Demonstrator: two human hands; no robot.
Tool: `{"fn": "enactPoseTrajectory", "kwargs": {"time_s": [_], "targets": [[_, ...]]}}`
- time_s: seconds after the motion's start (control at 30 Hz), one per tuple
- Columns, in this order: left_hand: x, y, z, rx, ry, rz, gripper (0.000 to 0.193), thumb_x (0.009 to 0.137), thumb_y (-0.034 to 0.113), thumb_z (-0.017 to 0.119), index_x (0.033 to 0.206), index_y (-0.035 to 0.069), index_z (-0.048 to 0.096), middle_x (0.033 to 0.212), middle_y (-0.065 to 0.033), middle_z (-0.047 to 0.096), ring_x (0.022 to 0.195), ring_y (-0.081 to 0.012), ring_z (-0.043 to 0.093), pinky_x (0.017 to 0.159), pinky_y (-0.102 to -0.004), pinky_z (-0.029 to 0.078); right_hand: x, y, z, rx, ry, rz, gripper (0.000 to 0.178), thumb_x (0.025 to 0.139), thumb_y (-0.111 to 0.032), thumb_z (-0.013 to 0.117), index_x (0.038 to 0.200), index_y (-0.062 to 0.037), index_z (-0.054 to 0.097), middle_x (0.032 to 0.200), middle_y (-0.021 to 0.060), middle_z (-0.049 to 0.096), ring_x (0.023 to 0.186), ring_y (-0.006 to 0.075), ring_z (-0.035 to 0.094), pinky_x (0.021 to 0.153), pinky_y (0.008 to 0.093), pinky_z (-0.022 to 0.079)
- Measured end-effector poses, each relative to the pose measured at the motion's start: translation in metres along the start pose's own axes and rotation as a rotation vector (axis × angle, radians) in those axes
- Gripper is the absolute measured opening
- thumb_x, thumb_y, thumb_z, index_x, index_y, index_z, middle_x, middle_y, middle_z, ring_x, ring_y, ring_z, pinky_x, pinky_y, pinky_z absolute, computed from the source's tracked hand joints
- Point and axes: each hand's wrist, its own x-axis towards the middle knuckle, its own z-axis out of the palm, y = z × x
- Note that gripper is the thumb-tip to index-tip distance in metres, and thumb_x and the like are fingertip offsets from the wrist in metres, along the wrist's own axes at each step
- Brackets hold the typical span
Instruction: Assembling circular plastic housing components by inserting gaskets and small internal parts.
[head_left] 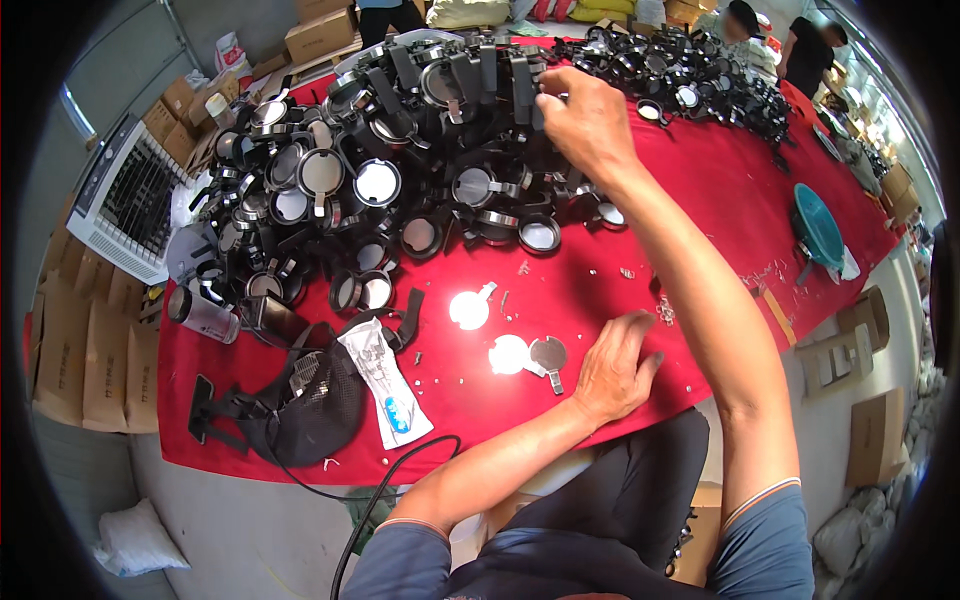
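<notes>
My right hand (588,115) reaches to the near right side of a big heap of black-handled metal lids (400,130). Its fingers are curled and pressed against an upright black handle (524,88) at the top of the heap; the fingertips are partly hidden. My left hand (615,370) lies on the red cloth near the front edge, fingers stretched and thumb apart, holding nothing. Just left of it are a dull round metal disc with a tab (548,354) and a shiny disc (508,354), overlapping. Another bright tabbed disc (470,310) lies farther off.
A black mesh bag (315,410), a white packet (385,385) and a metal canister (203,315) sit at the left. A teal basin (818,225) stands right, and a second lid heap (690,75) behind. An air cooler (125,200) adjoins the table. A black cable (375,500) crosses the front edge.
</notes>
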Motion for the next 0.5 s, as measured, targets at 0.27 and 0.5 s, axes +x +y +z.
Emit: {"fn": "enactPoseTrajectory", "kwargs": {"time_s": [0.27,0.5], "targets": [[0.004,-0.002,-0.002,0.035,0.026,0.051,0.047,0.093,0.013,0.075,0.134,-0.003,0.061,0.132,-0.0249,0.065,0.123,-0.0436,0.064,0.106,-0.0488,0.053,-0.063,0.111,-0.109,0.052,-0.205,0.386,0.028,0.098,-0.015,0.072,0.122,-0.0039,0.079,0.098,0.0098,0.082,0.075,0.0144,0.076,0.07,0.0332,0.063],[0.0,-0.004,0.001,0.002,0.004,0.015,0.044,0.092,0.011,0.074,0.132,-0.003,0.06,0.129,-0.0251,0.064,0.119,-0.0446,0.064,0.103,-0.0499,0.054,-0.103,0.136,-0.154,-0.071,-0.343,0.523,0.04,0.095,-0.028,0.081,0.126,-0.0034,0.077,0.097,0.0146,0.081,0.081,0.0204,0.079,0.075,0.0364,0.064]]}}
